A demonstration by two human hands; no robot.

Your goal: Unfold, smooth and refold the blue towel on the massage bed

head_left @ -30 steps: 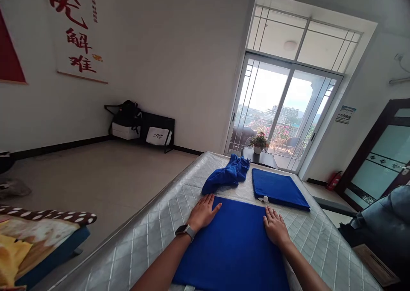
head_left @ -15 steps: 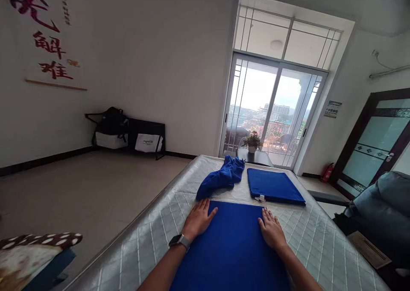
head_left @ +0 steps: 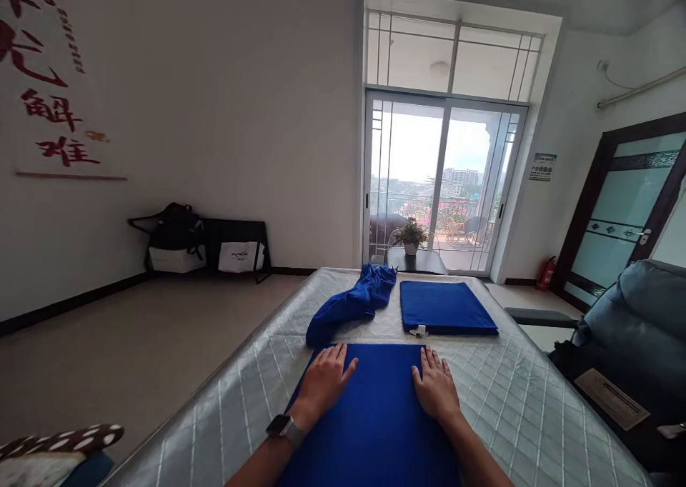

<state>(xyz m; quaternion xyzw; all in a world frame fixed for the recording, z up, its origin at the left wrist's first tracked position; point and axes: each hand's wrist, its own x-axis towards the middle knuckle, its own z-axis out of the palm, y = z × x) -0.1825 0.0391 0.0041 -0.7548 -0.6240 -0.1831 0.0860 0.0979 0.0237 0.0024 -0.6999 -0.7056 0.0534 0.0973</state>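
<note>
Two bare forearms in view, no sleeves on either — nothing covering them down to the wrists. The left hand [head_left: 322,385] carries a smartwatch [head_left: 279,426] just behind it — dark square face, grey band round the wrist. The right hand [head_left: 435,390] wears nothing: no ring, no strap.

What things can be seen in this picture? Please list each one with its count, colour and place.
flat towel: 1, blue, near, under both hands
folded towel: 1, blue, far right on mattress
crumpled towel: 1, blue, far left on mattress
mattress: 1, silver quilted, centre
potted plant: 1, green, by glass door
bags: several, black and white, left wall
fire extinguisher: 1, red, right corner
armchair: 1, grey, right
watch: 1, dark, left wrist
left hand: flat on towel
right hand: flat on towel
</note>
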